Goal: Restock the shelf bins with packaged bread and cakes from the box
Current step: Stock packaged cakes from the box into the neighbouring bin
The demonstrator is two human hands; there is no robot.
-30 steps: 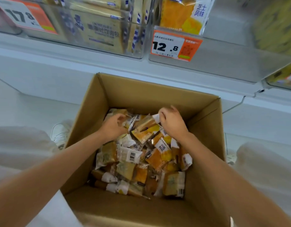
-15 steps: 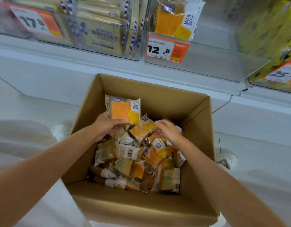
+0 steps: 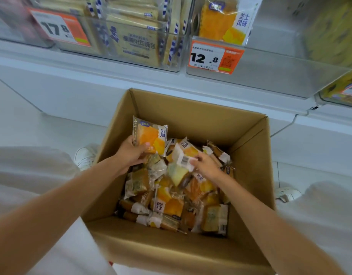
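Left hand [image 3: 131,155]: fingers curled round one orange-and-white plastic cake packet [image 3: 151,135], held upright over the open brown cardboard box [image 3: 191,116].
Right hand [image 3: 206,165]: fingertips pinching a white-edged barcoded packet [image 3: 184,155] atop the heap of wrapped cakes [image 3: 171,207] inside the box.

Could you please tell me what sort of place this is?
Most likely a shop's bakery aisle: clear shelf bins hold packaged bread, orange price tags reading 12.8 and 17.8 hang on their fronts, and an open cardboard box of wrapped cakes stands below.
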